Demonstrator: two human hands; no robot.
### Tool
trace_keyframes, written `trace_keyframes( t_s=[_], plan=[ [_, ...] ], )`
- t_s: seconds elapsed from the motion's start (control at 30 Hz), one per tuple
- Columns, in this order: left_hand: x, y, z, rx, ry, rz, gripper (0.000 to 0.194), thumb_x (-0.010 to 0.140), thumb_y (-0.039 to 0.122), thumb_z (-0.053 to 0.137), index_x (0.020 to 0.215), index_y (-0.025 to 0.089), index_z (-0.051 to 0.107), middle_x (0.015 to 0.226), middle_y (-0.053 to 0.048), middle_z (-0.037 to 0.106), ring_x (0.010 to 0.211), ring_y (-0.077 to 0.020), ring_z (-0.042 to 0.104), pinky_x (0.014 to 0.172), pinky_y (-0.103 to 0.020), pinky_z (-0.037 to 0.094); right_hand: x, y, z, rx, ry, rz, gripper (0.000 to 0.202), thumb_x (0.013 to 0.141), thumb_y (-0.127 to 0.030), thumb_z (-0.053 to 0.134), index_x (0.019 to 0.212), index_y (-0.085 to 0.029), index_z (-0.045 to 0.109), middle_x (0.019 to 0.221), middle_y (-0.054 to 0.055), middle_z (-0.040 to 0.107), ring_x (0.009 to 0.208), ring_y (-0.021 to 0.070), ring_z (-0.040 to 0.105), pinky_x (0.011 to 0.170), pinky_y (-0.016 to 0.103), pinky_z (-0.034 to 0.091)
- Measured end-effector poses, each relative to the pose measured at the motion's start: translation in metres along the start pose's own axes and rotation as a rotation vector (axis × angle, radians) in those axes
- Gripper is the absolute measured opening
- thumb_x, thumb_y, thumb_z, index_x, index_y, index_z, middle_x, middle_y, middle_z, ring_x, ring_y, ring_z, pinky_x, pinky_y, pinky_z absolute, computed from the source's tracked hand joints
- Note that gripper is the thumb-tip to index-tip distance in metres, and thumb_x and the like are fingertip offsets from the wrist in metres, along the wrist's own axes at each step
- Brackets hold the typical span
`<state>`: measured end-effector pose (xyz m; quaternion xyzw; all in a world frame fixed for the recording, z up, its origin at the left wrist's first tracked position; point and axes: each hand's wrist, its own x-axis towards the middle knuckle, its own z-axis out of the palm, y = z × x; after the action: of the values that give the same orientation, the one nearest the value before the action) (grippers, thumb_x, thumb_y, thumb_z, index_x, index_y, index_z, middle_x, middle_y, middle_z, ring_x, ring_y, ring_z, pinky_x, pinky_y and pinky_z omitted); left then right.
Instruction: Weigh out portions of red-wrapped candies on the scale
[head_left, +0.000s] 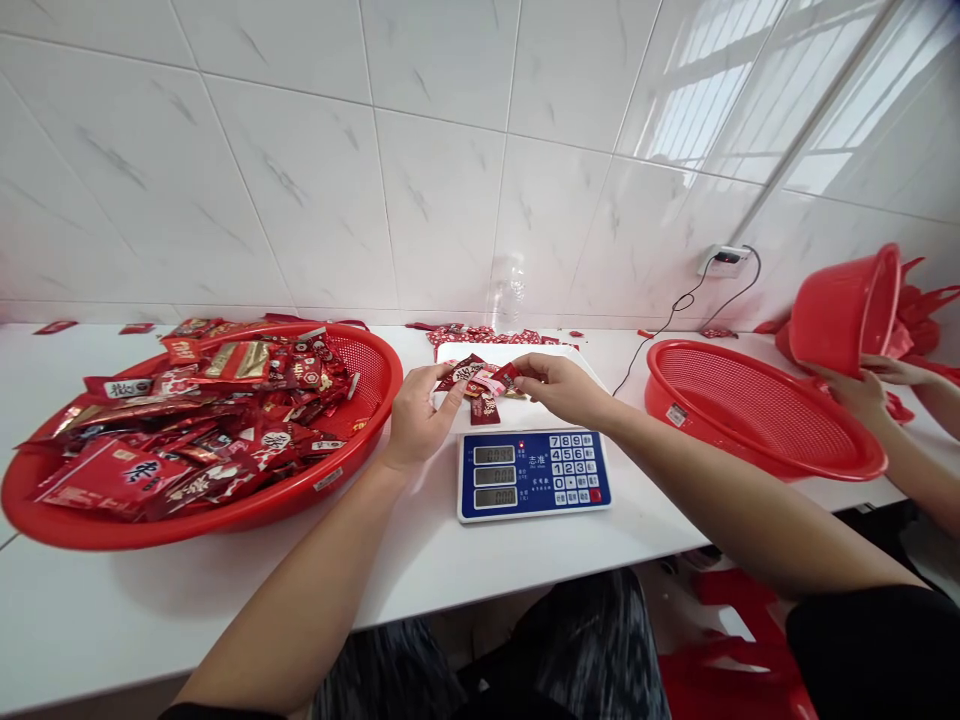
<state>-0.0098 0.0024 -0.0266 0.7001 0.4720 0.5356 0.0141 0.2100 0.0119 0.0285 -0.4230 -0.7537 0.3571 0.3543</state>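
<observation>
Black sleeves, dark grey-streaked trousers

The left forearm and right forearm are stretching forward and converging. The left hand is curling inward, its thumb extending; the right hand is facing it, pinching, back turned upward.

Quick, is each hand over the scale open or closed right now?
Left hand: closed, holding a white-lettered packet.
Right hand: closed, pinching a small red packet.

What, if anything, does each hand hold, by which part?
Right hand: a red packet, by its right end. Left hand: seemingly a patterned packet, by its left end.
</observation>
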Motion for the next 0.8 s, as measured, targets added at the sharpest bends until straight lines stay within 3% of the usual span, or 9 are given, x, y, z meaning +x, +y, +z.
trace_keyframes(
  t_s=[0.23,0.43,0.57,0.7,0.8],
  plan=[
    [-0.007,0.009,-0.002,-0.048,-0.040,0.062,0.022,0.088,0.036,0.055,0.101,0.018,0.061,0.101,-0.007,0.067,0.095,-0.0212,0.061,0.085,-0.035,0.048,-0.001,-0.010,0.019,0.585,-0.095,0.276,0.010,0.084,-0.016,0.057,0.094,-0.017,0.060,0.095,0.007,0.066,0.084,0.0158,0.067,0.074,0.030,0.056],
    [-0.008,0.015,-0.010,-0.082,-0.054,0.010,0.020,0.091,0.034,0.051,0.099,0.019,0.061,0.094,-0.007,0.067,0.088,-0.0201,0.061,0.080,-0.034,0.049,-0.002,-0.021,0.046,0.821,-0.177,0.307,0.015,0.082,-0.016,0.063,0.095,-0.018,0.057,0.092,0.005,0.065,0.083,0.0142,0.065,0.077,0.029,0.055],
    [-0.007,0.033,-0.019,-0.029,-0.182,0.081,0.025,0.096,0.031,0.042,0.106,0.019,0.061,0.100,-0.008,0.068,0.092,-0.0209,0.062,0.083,-0.035,0.048,-0.004,-0.022,0.053,0.908,-0.199,0.282,0.018,0.082,-0.026,0.068,0.096,-0.021,0.058,0.093,0.002,0.063,0.081,0.0122,0.063,0.074,0.025,0.054],
    [0.002,0.046,-0.047,0.147,-0.324,0.144,0.031,0.097,0.032,0.038,0.114,0.021,0.061,0.102,-0.008,0.069,0.095,-0.0230,0.063,0.084,-0.039,0.048,-0.011,-0.018,0.052,0.962,-0.080,0.297,0.019,0.082,-0.035,0.070,0.089,-0.022,0.059,0.088,0.002,0.062,0.075,0.0113,0.060,0.068,0.024,0.054],
    [0.025,0.026,-0.090,0.369,-0.275,0.066,0.030,0.092,0.033,0.046,0.115,0.024,0.062,0.111,-0.009,0.067,0.098,-0.0262,0.063,0.085,-0.041,0.048,-0.021,-0.016,0.046,0.995,-0.028,0.326,0.020,0.080,-0.036,0.072,0.086,-0.021,0.060,0.084,0.003,0.061,0.072,0.0119,0.060,0.062,0.022,0.053]
  ],
)
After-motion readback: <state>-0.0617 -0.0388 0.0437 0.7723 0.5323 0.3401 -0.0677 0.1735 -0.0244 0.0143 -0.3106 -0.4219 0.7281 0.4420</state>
